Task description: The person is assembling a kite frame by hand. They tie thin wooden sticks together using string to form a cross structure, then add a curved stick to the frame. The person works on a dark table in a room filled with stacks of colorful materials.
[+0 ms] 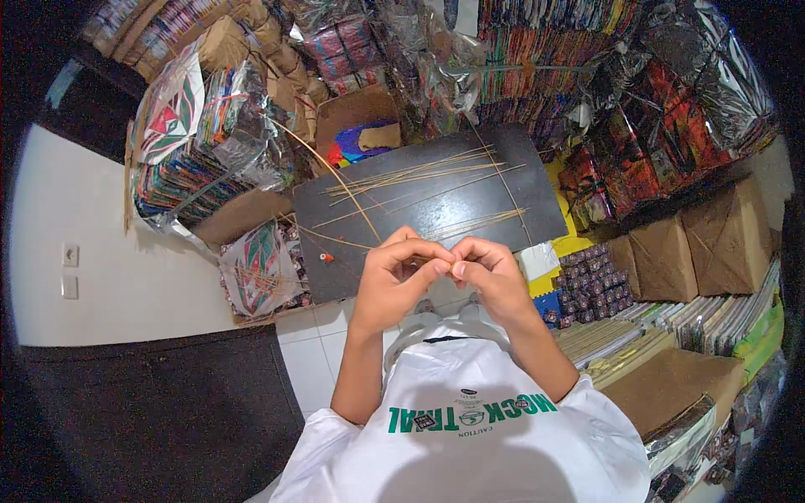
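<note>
My left hand [397,272] and my right hand [495,275] meet at their fingertips over the near edge of a dark table [545,201]. A long thin bamboo stick [335,177] slopes from the upper left down into my left hand, whose fingers are closed round it. My right thumb and forefinger pinch at the same spot, seemingly on the stick's end; the fingers mostly hide it. Several thin bamboo sticks [419,178] lie across the table beyond my hands. A small red object [326,257] rests near the table's left side.
A tall bundle of colourful printed sheets [180,180] stands on the left, above a plastic-covered box [267,272]. Wrapped stacks [658,126] and brown parcels [725,239] crowd the right. Small dark boxes [594,285] sit beside the table, and an open carton [360,109] behind it.
</note>
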